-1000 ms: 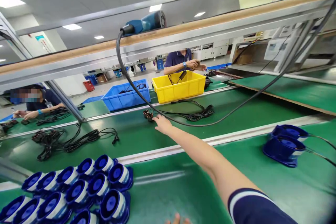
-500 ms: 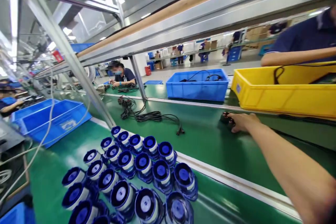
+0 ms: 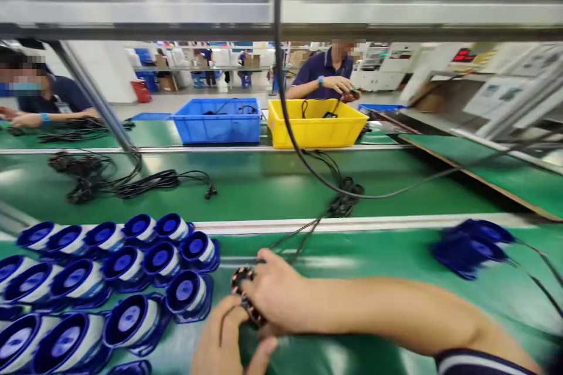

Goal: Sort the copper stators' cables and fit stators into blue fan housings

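In the head view my right hand [image 3: 281, 293] is closed on black ring-shaped motor stators [image 3: 243, 279] with copper windings. Thin black cables [image 3: 303, 228] run from them to a bundle further back. My left hand [image 3: 222, 334] is at the near side of the stators. Its fingertips touch or nearly touch them, while the thumb stands apart from the fingers. To the left, several blue-and-white round motor housings [image 3: 187, 293] stand in rows on the green work surface [image 3: 352, 258].
A blue bin [image 3: 215, 129] and a yellow bin [image 3: 314, 132] stand at the back. Cable bundles [image 3: 149, 183] lie on the middle strip. Blue parts [image 3: 472, 246] with leads sit at right. A grey cable [image 3: 290, 123] hangs in front. Co-workers [image 3: 325, 73] sit opposite.
The view has turned to the right. My right hand has brought the stators from the far strip to the near surface, trailing their cables. My left hand has come into view beside them.
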A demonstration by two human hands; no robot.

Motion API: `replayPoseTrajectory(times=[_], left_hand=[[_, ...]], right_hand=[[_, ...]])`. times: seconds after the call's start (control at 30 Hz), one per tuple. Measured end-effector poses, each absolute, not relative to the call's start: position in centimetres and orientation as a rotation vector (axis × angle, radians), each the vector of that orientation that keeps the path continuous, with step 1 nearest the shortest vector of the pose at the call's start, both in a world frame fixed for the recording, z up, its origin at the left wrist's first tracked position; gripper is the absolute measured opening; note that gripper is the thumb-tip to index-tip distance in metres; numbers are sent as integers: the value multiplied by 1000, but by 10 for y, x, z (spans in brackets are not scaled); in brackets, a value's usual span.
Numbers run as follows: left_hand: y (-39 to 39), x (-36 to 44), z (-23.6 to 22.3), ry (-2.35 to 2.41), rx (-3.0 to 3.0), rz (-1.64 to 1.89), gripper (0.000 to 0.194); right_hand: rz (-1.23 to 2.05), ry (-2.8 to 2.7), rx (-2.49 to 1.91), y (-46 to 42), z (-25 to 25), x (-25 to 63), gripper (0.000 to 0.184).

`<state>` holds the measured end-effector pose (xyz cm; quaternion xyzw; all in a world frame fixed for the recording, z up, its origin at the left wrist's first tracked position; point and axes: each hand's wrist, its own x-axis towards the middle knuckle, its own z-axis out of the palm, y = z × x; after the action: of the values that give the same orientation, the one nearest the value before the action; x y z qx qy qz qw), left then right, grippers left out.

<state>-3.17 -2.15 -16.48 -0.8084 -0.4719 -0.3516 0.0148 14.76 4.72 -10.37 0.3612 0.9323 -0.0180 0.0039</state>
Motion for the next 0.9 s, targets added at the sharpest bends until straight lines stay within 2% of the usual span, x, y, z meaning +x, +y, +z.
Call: replayPoseTrajectory(times=[0.13,0.17,0.2,0.23,0.27,0.3,0.47,0.57,0.67,0.73,0.9], left_hand=[[-20,-42,-150,-1479,-2610,-799,37],[-22,-43,-148,-1485,-2634,-708,35],[-24,-43,-147,-1495,-2658,-621,33],[-26,-42,-147,-1515,-2677,-537,31],[-27,-40,-146,-1537,-2688,-462,29],[-28,-38,-145,-1554,-2696,-398,26],[-25,-25,-140,-1607,-2686,-220,15],[-20,-26,-142,-1565,-2758,-269,15],[-13,-34,-150,-1496,-2817,-366,24],[-9,-41,-157,-1411,-2831,-436,30],[6,-61,-174,-1082,-2858,-629,31]], right_hand=[[-369,3139,1058,43,-88,192,76],[-444,3161,1155,51,-80,219,69],[-323,3095,1376,62,-75,251,52],[-202,3003,1590,73,-72,285,43],[-79,2857,1760,85,-73,318,49],[177,2517,1888,95,-77,349,58],[275,2133,2045,119,-116,440,52],[275,2099,2048,119,-124,453,44],[237,2087,2043,113,-112,453,32],[234,2037,2088,101,-97,444,27],[290,1795,2233,5,-34,382,31]])
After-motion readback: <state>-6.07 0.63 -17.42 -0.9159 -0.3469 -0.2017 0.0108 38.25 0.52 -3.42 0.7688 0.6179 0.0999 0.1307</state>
